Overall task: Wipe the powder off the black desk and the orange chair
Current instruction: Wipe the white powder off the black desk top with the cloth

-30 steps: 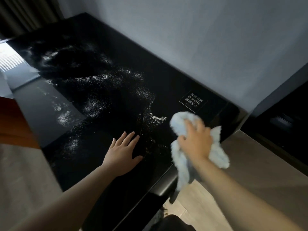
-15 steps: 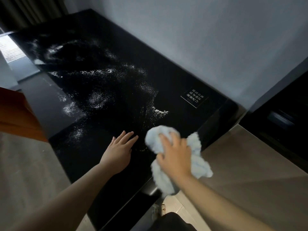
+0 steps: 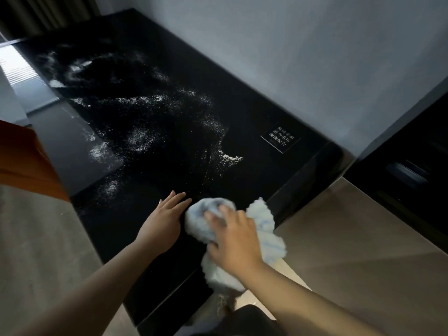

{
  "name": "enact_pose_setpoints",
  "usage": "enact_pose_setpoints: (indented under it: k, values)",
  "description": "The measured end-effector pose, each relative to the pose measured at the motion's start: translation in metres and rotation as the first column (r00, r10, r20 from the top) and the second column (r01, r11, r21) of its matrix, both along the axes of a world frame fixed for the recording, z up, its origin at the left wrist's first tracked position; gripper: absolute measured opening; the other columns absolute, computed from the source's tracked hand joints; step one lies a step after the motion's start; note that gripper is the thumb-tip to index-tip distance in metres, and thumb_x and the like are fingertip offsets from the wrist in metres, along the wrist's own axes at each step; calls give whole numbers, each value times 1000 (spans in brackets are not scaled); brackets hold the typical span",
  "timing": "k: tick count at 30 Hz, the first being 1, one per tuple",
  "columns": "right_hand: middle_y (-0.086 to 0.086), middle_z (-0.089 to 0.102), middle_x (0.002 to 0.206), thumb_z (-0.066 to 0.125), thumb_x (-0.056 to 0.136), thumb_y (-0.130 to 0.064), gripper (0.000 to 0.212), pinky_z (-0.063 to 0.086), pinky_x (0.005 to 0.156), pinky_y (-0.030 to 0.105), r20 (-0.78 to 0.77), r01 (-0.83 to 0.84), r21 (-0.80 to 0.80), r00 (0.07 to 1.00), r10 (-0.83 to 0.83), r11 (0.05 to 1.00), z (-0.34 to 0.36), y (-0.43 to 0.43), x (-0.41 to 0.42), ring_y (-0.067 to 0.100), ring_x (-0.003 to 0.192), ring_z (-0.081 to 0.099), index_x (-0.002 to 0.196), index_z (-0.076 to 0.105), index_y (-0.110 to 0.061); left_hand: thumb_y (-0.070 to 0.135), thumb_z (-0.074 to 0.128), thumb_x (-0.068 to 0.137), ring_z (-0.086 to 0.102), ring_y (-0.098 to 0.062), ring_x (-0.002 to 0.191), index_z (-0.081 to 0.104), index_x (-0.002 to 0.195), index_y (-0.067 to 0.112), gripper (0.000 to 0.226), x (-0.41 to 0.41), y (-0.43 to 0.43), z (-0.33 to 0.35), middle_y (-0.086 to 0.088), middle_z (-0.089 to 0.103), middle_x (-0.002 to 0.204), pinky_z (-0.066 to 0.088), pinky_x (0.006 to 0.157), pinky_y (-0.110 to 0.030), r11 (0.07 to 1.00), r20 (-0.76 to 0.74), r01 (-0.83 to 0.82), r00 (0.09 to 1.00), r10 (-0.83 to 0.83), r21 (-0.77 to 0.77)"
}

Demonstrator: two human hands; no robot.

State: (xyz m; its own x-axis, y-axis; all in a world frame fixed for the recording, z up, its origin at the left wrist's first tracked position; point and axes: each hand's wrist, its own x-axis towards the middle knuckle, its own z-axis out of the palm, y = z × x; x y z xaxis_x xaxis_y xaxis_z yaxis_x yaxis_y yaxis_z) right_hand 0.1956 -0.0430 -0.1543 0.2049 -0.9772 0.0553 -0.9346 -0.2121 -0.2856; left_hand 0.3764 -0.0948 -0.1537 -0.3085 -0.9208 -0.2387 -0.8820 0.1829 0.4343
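White powder [image 3: 135, 139] is seen scattered in patches over the glossy black desk [image 3: 242, 112], mostly on its left and middle part, well beyond both hands. At the far left edge, a piece of the orange chair [image 3: 21, 163] is visible just beside the desk. The left hand [image 3: 162, 221] is laid flat on the near part of the desk, fingers straight and together, holding nothing. Just to its right, a fluffy light-blue cloth [image 3: 264, 229] is gripped by the right hand [image 3: 235, 241], fingers curled into it, and the cloth is pressed on the desk near its front edge. A small black sign with white characters [image 3: 280, 138] is placed near the grey wall [image 3: 291, 57].
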Motion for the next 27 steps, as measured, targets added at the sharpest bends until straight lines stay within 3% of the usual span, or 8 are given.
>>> enact_pose_setpoints:
  k: [2, 8, 12, 15, 17, 21, 24, 27]
  values:
    - [7, 54, 124, 65, 67, -33, 57, 46, 74, 40, 16, -71, 19, 997, 71, 997, 0, -16, -18, 33, 87, 54, 124, 57, -29, 2, 37, 94, 1, -17, 147, 29, 146, 19, 56, -1, -1, 0, 1, 17, 157, 1, 118, -30, 1000, -5, -10, 1000, 10, -15]
    - [8, 29, 146, 50, 84, -31, 59, 34, 91, 39, -146, 490, 4, 863, -484, 872, 10, -72, -96, 35, 111, 41, 141, 34, -28, 3, 33, 97, 2, -15, 146, 32, 145, 18, 50, -1, 6, 0, 1, 20, 156, -1, 116, -27, 998, -35, -52, 998, 51, -46]
    - [8, 42, 136, 58, 76, -33, 55, 40, 82, 40, 6, 63, 31, 998, -63, 998, 2, -24, -23, 35, 102, 48, 131, 49, -26, 4, 37, 96, 5, -17, 146, 33, 145, 18, 52, -1, 8, -2, 0, 22, 156, 2, 118, -29, 998, -30, -56, 998, 55, -43]
    - [10, 51, 129, 66, 71, -26, 61, 44, 88, 43, 263, -147, 71, 957, 123, 987, 7, -17, -14, 35, 102, 50, 130, 53, -22, 6, 42, 95, 8, -16, 146, 35, 144, 20, 52, 1, 4, -3, 1, 24, 155, 7, 117, -28, 999, -20, -36, 999, 36, -37]
    - [13, 50, 132, 67, 72, -20, 63, 39, 94, 43, 261, 89, 12, 961, -89, 996, 12, -47, -46, 37, 108, 49, 132, 51, -19, 9, 39, 97, 10, -12, 145, 38, 143, 24, 49, 1, 3, -3, 5, 27, 154, 10, 116, -25, 995, -20, -80, 997, 78, -58]
    - [6, 17, 152, 53, 82, -34, 67, 31, 97, 46, -110, 523, 98, 851, -513, 847, 19, -87, -109, 38, 120, 33, 144, 27, -29, 10, 38, 99, 12, -11, 145, 40, 142, 24, 45, -2, 7, -3, 8, 29, 152, 13, 115, -25, 991, -9, -100, 995, 99, -87]
    - [4, 19, 150, 52, 81, -37, 66, 35, 91, 42, -184, 390, 92, 911, -369, 916, 12, -67, -75, 35, 115, 35, 142, 28, -34, 9, 40, 98, 14, -11, 144, 41, 141, 24, 46, -3, 6, -1, 8, 31, 151, 14, 115, -24, 989, -11, -113, 994, 113, -96]
    - [1, 33, 142, 58, 75, -33, 65, 39, 90, 38, 75, 1, 113, 997, -9, 994, 4, -33, -29, 31, 109, 41, 138, 39, -35, 10, 43, 97, 19, -14, 144, 44, 140, 22, 44, -3, 6, 0, 6, 35, 150, 14, 114, -24, 990, 2, -87, 996, 88, -110]
